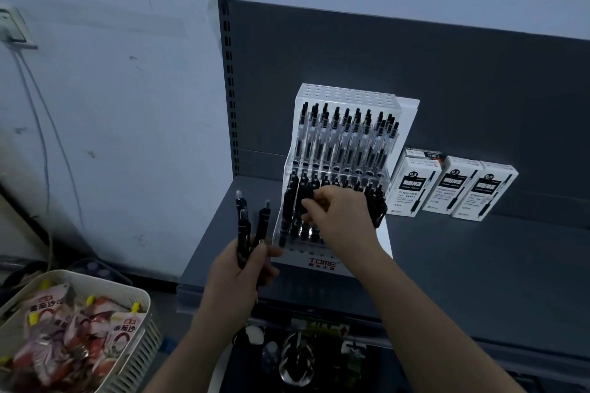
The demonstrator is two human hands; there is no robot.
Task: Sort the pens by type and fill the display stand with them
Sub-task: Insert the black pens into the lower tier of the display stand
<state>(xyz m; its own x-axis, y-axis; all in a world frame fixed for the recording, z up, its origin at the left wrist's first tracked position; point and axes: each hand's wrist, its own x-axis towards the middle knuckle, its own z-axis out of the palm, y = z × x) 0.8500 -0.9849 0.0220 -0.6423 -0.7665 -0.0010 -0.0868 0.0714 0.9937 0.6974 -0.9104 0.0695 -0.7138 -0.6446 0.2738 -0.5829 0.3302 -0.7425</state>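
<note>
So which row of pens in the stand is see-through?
The upper back row: its pens have clear barrels. The lower front row is solid black.

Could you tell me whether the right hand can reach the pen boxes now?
Probably yes: the right hand is at the stand's lower tier, the boxes sit beside it on the shelf, nothing between. It first needs to release its pen.

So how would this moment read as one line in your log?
left hand: holds spare pens | right hand: pinches black pen in display stand lower tier | upper tier: clear pens
</note>
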